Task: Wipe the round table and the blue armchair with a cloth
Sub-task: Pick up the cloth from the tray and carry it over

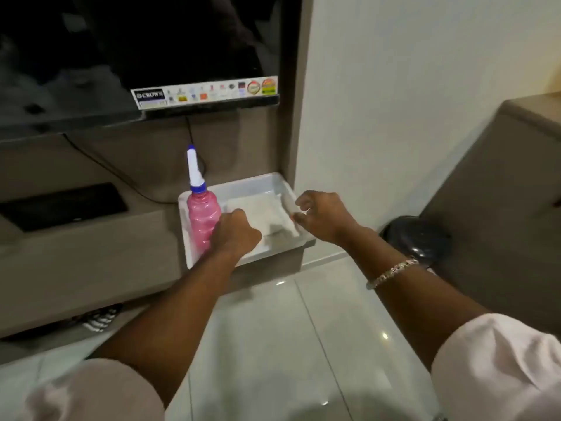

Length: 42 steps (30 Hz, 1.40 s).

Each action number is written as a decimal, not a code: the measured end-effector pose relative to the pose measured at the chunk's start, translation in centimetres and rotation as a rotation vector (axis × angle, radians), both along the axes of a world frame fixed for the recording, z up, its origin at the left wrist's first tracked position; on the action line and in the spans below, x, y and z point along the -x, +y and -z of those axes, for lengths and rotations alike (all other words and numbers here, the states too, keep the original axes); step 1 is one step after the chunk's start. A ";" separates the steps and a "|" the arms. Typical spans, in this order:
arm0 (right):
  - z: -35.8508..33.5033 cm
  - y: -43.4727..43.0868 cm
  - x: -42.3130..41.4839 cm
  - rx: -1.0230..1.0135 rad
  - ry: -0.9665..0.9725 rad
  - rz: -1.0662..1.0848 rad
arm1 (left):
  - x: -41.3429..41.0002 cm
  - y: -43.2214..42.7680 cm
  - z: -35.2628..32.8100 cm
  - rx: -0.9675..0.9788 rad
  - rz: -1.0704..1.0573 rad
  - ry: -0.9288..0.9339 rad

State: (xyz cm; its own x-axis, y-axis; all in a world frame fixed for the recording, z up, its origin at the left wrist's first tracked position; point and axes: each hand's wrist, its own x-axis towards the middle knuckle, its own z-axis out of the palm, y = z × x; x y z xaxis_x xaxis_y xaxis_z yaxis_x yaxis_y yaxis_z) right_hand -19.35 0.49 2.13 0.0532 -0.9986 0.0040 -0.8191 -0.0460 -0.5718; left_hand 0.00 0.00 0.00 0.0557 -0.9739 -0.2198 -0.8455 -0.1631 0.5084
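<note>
— Well, starting with the edges: shallow white plastic tray (274, 180) sitting at the right end of a low grey-brown ledge (91, 253), front right corner of the tray jutting a little past the ledge end. Hard up against a white wall panel (394, 101) just right of the tray. Glossy pale tiled floor (288, 344) lying open in front of the tray, between the two forearms.

— And beside the tray?

— Black television screen (136, 50) hanging above and left of the tray, sticker strip along its lower edge. Black round object (417, 237) on the floor to the right of the tray, blurred, hard to say more.

— Hands?

— Left hand (235, 232) reaching forward over the tray's near left part, knuckles up, fingers curled under; pressed on or pinching the white folded cloth (258, 212), cannot tell which. Right hand (323, 215) hovering over the tray's right rim, fingers loosely curled and part-open, gripping nothing. Silver chain bracelet (391, 273) on the right forearm. Pale pink sleeves at both upper arms.

— The cloth itself?

— Flat on the tray floor, roughly rectangular, long axis running from near left to far right. Pink ribbed plastic bottle (202, 217) with a blue collar and tall white nozzle standing upright in the tray's left side, just left of the left hand, nozzle pointing straight up.
</note>
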 end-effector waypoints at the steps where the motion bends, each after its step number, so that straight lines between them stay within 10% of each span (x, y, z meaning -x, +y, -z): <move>1: 1.4 -1.4 -1.1 -0.050 -0.005 -0.006 | -0.3 -0.3 0.9 -0.036 -0.030 -0.025; 10: 9.0 -7.1 -5.9 -0.208 0.097 0.072 | 1.6 -3.4 6.5 -0.037 -0.239 0.164; 23: 1.7 -2.9 -1.4 -0.091 -0.890 0.383 | 3.2 -2.1 0.4 0.208 -0.539 0.926; 32: -3.9 17.9 10.1 -0.023 -1.136 0.476 | 12.3 10.2 -4.7 -0.393 0.038 1.464; 42: -3.8 53.8 19.9 0.143 -1.254 0.918 | 28.5 39.0 -2.7 -0.673 0.506 1.274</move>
State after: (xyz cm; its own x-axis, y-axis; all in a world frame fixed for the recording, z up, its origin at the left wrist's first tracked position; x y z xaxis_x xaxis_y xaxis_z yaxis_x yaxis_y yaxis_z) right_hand -39.20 54.33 5.92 -0.6620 -0.6737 -0.3284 0.3835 0.0720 -0.9207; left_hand -28.48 39.00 2.69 -0.8049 -0.5345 -0.2578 0.0477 -0.4914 0.8696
